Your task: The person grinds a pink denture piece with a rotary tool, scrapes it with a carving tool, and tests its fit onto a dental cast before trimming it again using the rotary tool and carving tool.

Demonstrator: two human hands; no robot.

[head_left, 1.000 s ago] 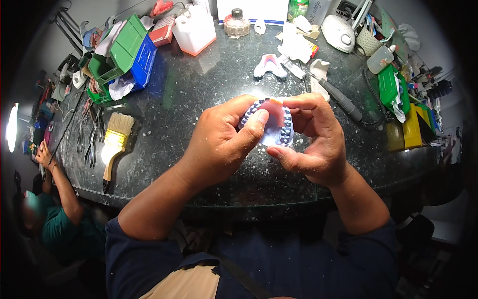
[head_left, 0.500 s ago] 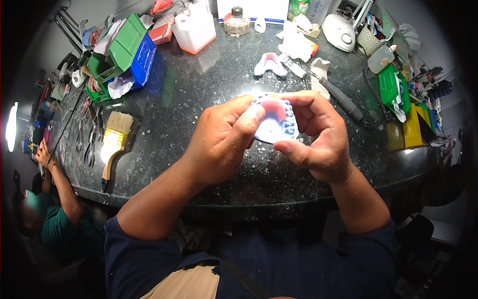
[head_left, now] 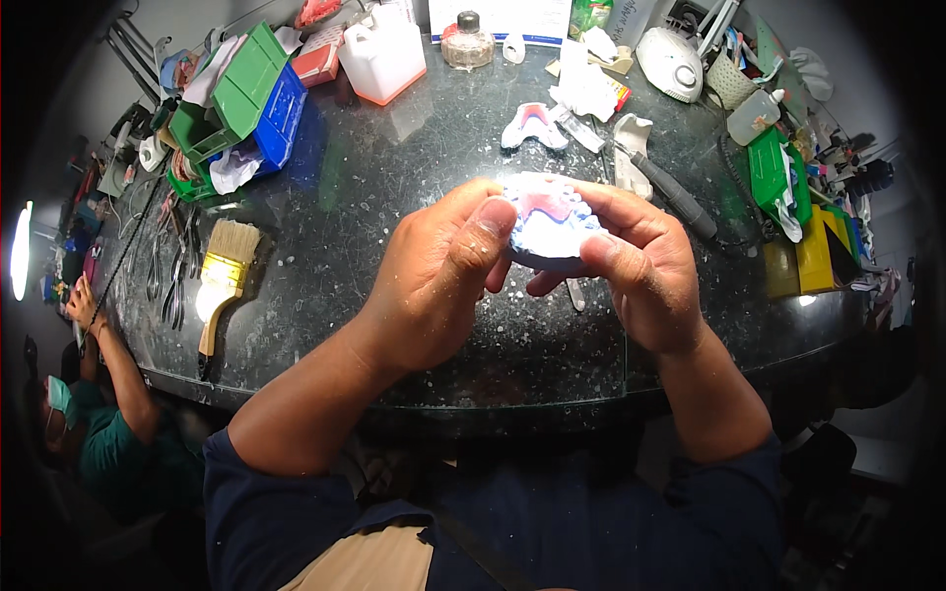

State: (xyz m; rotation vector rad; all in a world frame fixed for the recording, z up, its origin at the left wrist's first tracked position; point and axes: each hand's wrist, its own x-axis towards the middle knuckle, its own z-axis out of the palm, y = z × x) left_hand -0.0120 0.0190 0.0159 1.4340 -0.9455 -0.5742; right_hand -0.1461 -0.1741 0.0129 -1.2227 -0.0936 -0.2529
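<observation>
Between my two hands, above the middle of the dark bench, I hold a bluish-white dental cast (head_left: 558,236) with teeth along its rim and a pink plate over the palate. My left hand (head_left: 439,266) grips its left side, thumb on top at the edge. My right hand (head_left: 645,271) is closed round the right side, the thumb pressing near the front corner and the fingers partly behind the cast. Strong light washes out some of its surface. Beyond it a second, smaller horseshoe-shaped cast (head_left: 535,128) with pink on it lies on the bench.
A paintbrush (head_left: 225,281) and several pliers (head_left: 175,281) lie at left, near green and blue bins (head_left: 281,113). A grey handpiece (head_left: 680,197) with a cord lies at right, before a green bin (head_left: 778,172). A white jug (head_left: 384,59) stands behind. A co-worker's hand (head_left: 84,303) shows far left.
The cast has been turned and tilted in my hands, so its thick front edge now shows. My right thumb has moved up onto it. A small flat strip has come into view beneath.
</observation>
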